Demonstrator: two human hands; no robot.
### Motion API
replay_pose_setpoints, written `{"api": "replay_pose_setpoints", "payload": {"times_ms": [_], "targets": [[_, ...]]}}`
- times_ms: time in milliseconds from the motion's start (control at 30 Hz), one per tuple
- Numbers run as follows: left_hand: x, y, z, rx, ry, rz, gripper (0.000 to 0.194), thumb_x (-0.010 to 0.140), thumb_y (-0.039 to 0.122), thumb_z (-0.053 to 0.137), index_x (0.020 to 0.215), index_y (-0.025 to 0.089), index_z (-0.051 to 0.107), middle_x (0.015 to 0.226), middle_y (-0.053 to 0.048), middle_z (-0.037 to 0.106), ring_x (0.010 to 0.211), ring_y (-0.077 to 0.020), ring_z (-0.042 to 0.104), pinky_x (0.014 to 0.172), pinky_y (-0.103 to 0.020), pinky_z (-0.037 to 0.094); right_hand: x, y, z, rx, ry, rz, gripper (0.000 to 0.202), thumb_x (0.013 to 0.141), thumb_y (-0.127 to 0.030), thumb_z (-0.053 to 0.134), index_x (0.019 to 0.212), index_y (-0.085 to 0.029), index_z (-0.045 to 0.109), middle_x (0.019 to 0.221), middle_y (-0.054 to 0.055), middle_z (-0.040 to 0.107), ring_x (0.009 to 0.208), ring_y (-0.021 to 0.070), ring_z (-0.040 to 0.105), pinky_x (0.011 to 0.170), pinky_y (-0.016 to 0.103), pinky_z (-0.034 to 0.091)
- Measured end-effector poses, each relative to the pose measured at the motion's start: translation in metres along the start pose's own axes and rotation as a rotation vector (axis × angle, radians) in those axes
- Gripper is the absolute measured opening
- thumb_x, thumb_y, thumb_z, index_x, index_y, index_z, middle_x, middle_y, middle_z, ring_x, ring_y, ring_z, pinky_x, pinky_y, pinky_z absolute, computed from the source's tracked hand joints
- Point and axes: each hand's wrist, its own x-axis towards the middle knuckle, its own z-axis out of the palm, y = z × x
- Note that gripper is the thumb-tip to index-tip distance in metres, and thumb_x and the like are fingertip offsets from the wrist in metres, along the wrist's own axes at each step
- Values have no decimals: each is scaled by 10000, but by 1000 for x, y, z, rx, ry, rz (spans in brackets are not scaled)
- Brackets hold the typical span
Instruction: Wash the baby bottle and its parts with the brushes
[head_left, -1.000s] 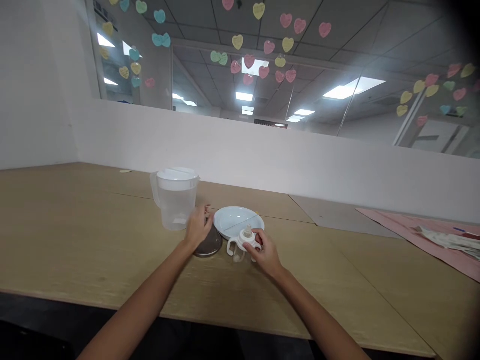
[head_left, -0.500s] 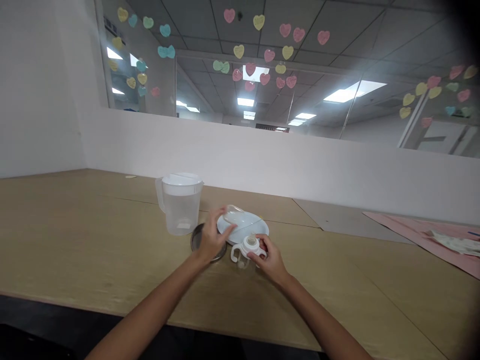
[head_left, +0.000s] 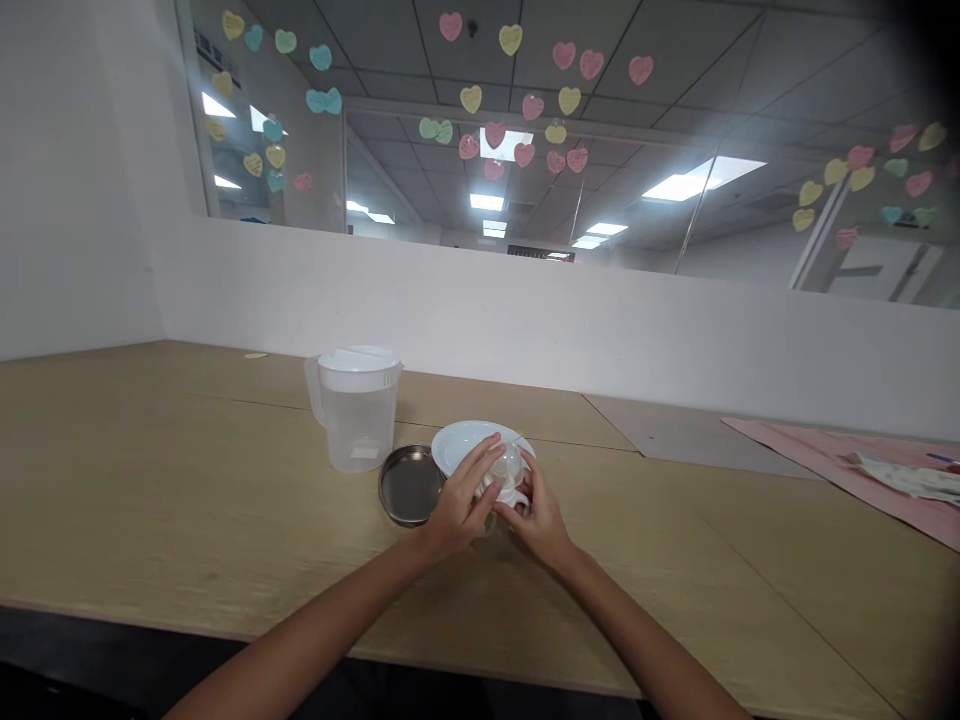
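Observation:
My right hand (head_left: 545,522) is closed around the white-collared top of a baby bottle (head_left: 511,498) with side handles. Over the nipple sits a clear domed cap (head_left: 508,460), with my left hand (head_left: 455,508) closed about its left side. Both hands meet at the bottle, and their fingers hide much of its collar and lower body. Just behind them lies a white plate (head_left: 454,438), partly covered by the hands and bottle. To the left of my left hand rests a round dark metal dish (head_left: 409,490).
A translucent lidded pitcher (head_left: 360,425) stands behind and left of the metal dish. On the far right lies a pink sheet (head_left: 802,455) with a patterned cloth (head_left: 904,478) on it. A white wall (head_left: 480,320) borders the table's back edge.
My left hand has carried the clear cap from above the plate to the right and down onto the bottle's top. The metal dish is now more exposed. My right hand keeps its hold.

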Motion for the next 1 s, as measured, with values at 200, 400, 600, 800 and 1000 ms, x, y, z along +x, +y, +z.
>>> {"api": "replay_pose_setpoints", "payload": {"times_ms": [200, 400, 600, 800, 1000], "targets": [[1, -1, -4, 122, -68, 134, 424, 842, 217, 366, 1266, 232, 346, 1308, -93, 364, 1180, -222, 354, 972, -407, 306, 1, 0, -4, -80, -88, 25, 689, 747, -402, 542, 1322, -218, 210, 826, 25, 505, 631, 123, 478, 558, 244, 429], [1, 0, -5, 110, -84, 47, 394, 841, 262, 372, 1233, 236, 396, 1265, -90, 372, 1136, -225, 364, 941, -388, 315, 1, 1, -3, -123, -85, -3, 645, 752, -404, 533, 1306, -211, 265, 736, 1, 445, 591, 109, 428, 542, 230, 404], [3, -4, 0, -32, -50, -25, 362, 840, 300, 388, 1192, 231, 432, 1235, -86, 370, 1135, -222, 365, 960, -391, 295, 3, -1, 0, -41, -51, 26, 576, 753, -404, 532, 1257, -218, 325, 729, -8, 407, 603, 104, 417, 519, 211, 387], [4, -10, 2, -47, -26, 52, 330, 824, 288, 410, 1142, 212, 458, 1205, -91, 381, 1122, -218, 372, 954, -394, 302, 4, 1, -1, -37, -44, 13, 567, 742, -396, 545, 1235, -215, 328, 736, -8, 431, 629, 114, 443, 548, 221, 396], [4, -9, 3, -6, 2, 80, 326, 812, 267, 422, 1130, 203, 454, 1177, -96, 397, 1111, -215, 384, 940, -394, 314, 5, 3, 0, -44, -43, -15, 567, 745, -366, 548, 1234, -217, 304, 708, -20, 420, 613, 110, 439, 538, 217, 390]]}}
